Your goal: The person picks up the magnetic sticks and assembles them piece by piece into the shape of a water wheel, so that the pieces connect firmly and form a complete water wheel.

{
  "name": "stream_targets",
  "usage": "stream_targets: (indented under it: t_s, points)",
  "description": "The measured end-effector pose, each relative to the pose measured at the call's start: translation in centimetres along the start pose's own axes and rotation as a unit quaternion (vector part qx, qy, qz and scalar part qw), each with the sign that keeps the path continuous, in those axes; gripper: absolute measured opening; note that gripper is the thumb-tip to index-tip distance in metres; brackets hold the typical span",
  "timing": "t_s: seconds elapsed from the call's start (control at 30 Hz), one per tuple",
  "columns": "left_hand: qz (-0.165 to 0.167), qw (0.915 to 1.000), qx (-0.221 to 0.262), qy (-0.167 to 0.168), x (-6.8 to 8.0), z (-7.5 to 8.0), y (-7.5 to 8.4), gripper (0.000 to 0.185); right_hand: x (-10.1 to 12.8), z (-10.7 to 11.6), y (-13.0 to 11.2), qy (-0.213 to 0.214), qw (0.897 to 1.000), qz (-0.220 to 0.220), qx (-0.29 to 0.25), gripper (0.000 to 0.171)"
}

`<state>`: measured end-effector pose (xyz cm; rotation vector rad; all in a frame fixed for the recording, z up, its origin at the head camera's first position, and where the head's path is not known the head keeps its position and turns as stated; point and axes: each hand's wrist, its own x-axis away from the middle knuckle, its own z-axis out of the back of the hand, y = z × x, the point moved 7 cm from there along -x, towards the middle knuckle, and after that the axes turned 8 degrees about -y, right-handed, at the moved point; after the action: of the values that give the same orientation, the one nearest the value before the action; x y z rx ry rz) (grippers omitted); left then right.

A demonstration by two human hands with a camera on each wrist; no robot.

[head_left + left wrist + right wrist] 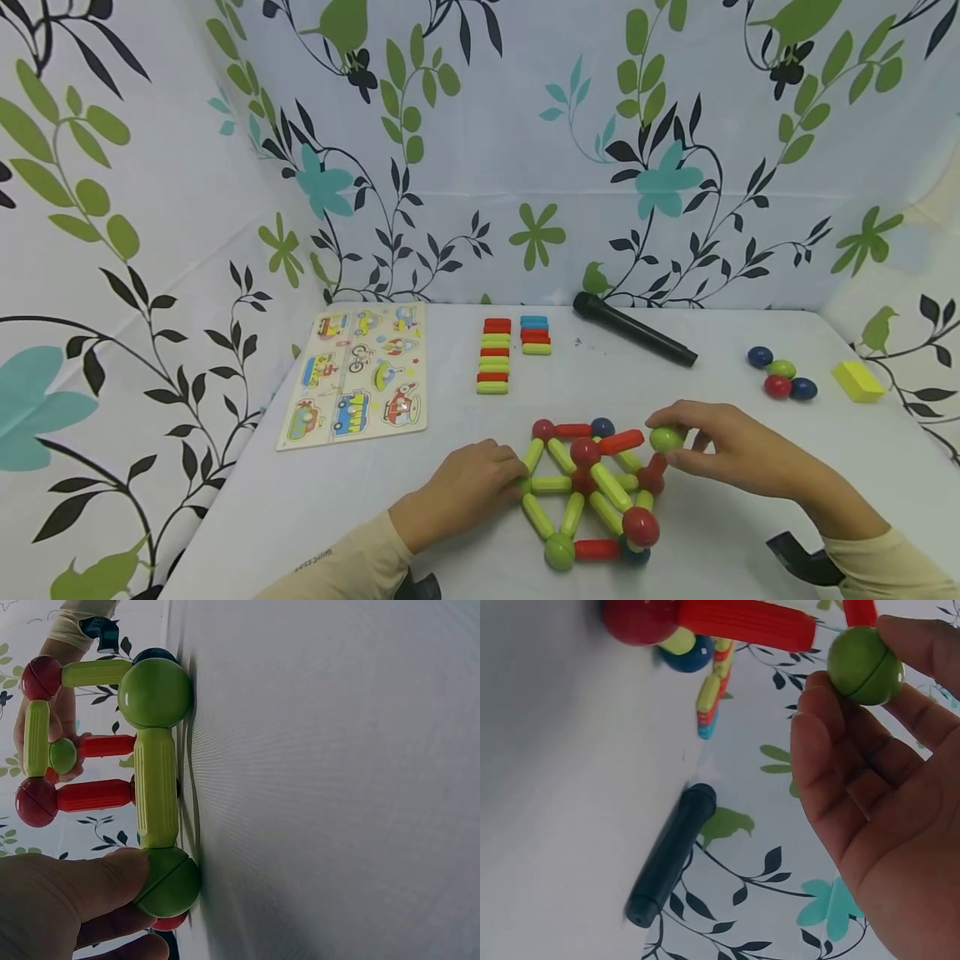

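Note:
A frame of rods and balls [583,483] stands on the table, its flat base made of light green and red rods, with several rods rising from it. At its left corner my left hand [480,479] grips a green ball [169,885], thumb on the near side. Between thumb and fingertips my right hand [731,450] pinches another green ball [866,666] at the raised right side. That ball sits close to the upper end of a red rod [657,464] and to the free end of a second red rod [746,622]. A light green rod joins two raised red balls [641,527].
Loose rods lie in two columns [493,354] [536,335] behind the frame. A picture puzzle board [356,375] is at the left, a black microphone-like stick [633,329] at the back. Several loose balls [777,387] and a yellow block [858,382] lie at the right.

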<state>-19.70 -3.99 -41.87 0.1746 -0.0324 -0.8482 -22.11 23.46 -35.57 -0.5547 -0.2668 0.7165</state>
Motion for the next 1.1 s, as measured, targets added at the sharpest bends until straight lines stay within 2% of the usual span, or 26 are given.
stream_targets:
  t_s: [0.17, 0.4, 0.53, 0.7, 0.97, 1.1]
  points:
    - [-0.001, 1.0, -0.001, 0.002, 0.0, 0.0, 0.0, 0.019, 0.0, -0.7, 0.8, -0.025, 0.999, -0.028, -0.015, 0.036]
    - [0.001, 1.0, -0.004, 0.004, 0.0, 0.0, 0.0, 0.02, -0.1, -0.9, 0.6, -0.052, 0.998, -0.016, -0.022, 0.04]
    - [0.0, 1.0, -0.005, 0.004, 0.0, 0.0, 0.0, 0.02, -0.1, -1.0, 0.5, -0.052, 0.998, -0.028, -0.012, 0.043]
    - [0.003, 1.0, -0.001, 0.001, 0.0, 0.1, 0.0, 0.019, -0.3, -0.9, -0.2, -0.02, 1.0, -0.017, 0.012, 0.046]
    - [0.005, 0.9999, 0.007, -0.005, -0.1, 0.0, -0.1, 0.02, -0.9, -1.0, -1.6, 0.033, 0.996, 0.019, 0.079, 0.031]
    - [0.005, 0.9999, 0.007, -0.006, -0.1, -0.1, -0.1, 0.02, -1.1, -1.1, -1.8, 0.048, 0.992, 0.016, 0.112, 0.028]
